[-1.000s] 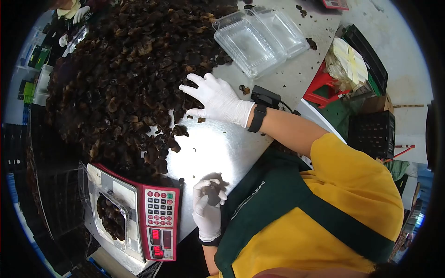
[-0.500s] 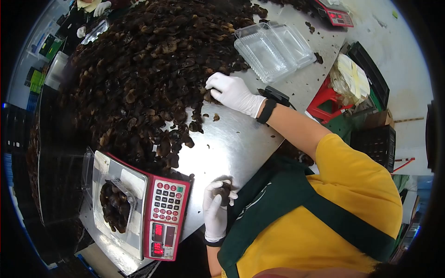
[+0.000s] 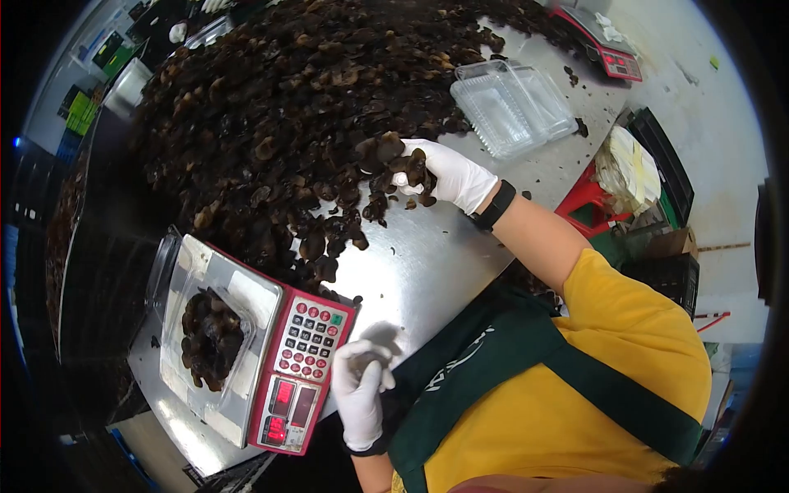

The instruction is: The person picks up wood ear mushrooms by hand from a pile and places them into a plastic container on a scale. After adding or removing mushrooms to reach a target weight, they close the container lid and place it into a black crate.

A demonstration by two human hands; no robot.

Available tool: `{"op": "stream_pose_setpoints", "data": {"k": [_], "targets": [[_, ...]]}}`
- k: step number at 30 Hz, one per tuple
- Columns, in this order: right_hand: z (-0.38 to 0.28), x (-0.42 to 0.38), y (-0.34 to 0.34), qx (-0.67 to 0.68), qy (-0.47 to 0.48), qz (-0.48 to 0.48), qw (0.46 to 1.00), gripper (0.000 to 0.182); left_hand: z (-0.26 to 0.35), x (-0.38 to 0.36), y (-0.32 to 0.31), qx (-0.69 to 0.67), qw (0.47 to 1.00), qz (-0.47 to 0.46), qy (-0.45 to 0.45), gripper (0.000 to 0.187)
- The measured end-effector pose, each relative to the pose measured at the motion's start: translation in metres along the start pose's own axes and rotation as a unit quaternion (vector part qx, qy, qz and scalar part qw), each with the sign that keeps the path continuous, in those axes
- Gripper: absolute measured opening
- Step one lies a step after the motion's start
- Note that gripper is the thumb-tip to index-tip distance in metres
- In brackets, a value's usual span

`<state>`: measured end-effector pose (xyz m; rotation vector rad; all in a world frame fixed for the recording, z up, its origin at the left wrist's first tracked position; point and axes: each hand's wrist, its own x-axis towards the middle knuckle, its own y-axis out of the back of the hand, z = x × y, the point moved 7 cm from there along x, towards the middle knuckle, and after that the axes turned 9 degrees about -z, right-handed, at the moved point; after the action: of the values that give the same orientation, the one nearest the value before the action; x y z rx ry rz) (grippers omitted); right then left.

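My right hand [image 3: 436,174], in a white glove, is closed on several dark wood ear mushrooms [image 3: 386,152] at the near edge of a large heap [image 3: 304,90] of the same. The glove of my left hand [image 3: 360,386] is curled beside the scale, fingers bent around a brownish piece of wood ear [image 3: 367,361], partly hidden and blurred. Left of that hand stands a red digital scale [image 3: 300,345] with lit red figures. On its pan sits a clear plastic box [image 3: 238,349] with a clump of wood ears [image 3: 209,337] inside.
Clear clamshell boxes [image 3: 518,111] lie open on the metal table [image 3: 427,246]. A second red scale [image 3: 616,62] is at the far right. A red stool [image 3: 588,197] with packed bags stands beyond the table edge. Another person's gloved hand [image 3: 177,33] is at top left.
My right hand has lifted slightly off the heap's edge, now showing a bunch of wood ears. My left hand has turned, its piece less visible. The whole view has shifted a little.
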<state>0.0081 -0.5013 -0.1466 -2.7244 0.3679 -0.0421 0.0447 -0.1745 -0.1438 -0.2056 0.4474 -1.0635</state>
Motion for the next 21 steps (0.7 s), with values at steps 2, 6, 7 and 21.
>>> {"op": "stream_pose_setpoints", "data": {"k": [2, 6, 7, 21], "targets": [[-0.002, 0.009, -0.008, -0.127, 0.026, 0.005, 0.991, 0.041, 0.031, -0.016, 0.011, 0.062, 0.994, 0.079, -0.032, 0.037], [-0.004, 0.018, -0.035, -0.060, -0.016, -0.028, 0.998, 0.040, 0.099, -0.053, 0.047, 0.185, 0.945, 0.235, -0.133, 0.031], [-0.009, 0.016, -0.040, -0.046, -0.036, -0.004, 0.998, 0.038, 0.115, -0.060, 0.059, 0.211, 0.925, 0.261, -0.179, 0.031], [-0.068, 0.086, -0.192, -0.221, 0.048, -0.135, 0.965, 0.022, 0.190, -0.027, 0.108, 0.613, 0.726, 0.248, -0.191, 0.052]]}}
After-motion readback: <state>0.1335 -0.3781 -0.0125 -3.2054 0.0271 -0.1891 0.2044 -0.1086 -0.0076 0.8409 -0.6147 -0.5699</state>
